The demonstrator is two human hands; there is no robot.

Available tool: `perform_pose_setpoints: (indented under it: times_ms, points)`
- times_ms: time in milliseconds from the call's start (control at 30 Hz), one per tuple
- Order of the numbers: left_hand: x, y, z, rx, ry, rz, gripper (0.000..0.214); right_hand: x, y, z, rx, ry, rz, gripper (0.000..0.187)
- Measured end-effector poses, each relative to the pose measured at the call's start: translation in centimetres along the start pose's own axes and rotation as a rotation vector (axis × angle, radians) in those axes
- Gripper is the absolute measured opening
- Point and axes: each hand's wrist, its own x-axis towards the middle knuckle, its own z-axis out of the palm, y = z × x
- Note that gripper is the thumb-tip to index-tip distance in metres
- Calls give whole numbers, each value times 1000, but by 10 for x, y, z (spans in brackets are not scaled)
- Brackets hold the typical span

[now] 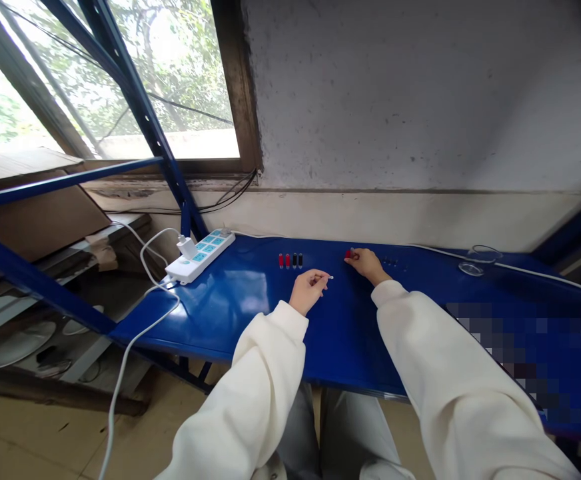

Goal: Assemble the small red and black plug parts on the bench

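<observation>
My left hand (pixel 309 287) rests on the blue table (pixel 250 300), fingers curled in a pinch around a small thin pale piece whose tip pokes out to the right. My right hand (pixel 366 263) reaches farther back, fingers closed on a small red piece (pixel 348 254) standing on the table. To the left of both hands stands a short row of small upright pieces (pixel 290 260), two red and two black. Several tiny dark pieces (pixel 394 262) lie just right of my right hand.
A white power strip (pixel 199 256) with a plugged white charger and cable lies at the table's back left. A clear ring-shaped object (pixel 472 268) and a white cable (pixel 535 272) lie at the back right. Blue shelf beams (pixel 35 283) and cardboard stand to the left. A wall runs behind.
</observation>
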Motion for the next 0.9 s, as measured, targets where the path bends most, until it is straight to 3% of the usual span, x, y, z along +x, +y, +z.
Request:
perform_pose_setpoints:
  times_ms: [367, 533, 733, 900]
  points:
    - [0, -1, -1, 64, -6, 8, 19, 4, -1, -8, 20, -122, 37, 7]
    - [1, -6, -2, 129, -2, 18, 20, 4, 2, -9, 26, -110, 61, 10]
    - [0, -14, -3, 482, 128, 115, 21, 7, 10, -5, 43, -86, 80, 16]
    - [-1, -10, -7, 817, 222, 123, 52, 6, 11, -5, 26, -64, 75, 18]
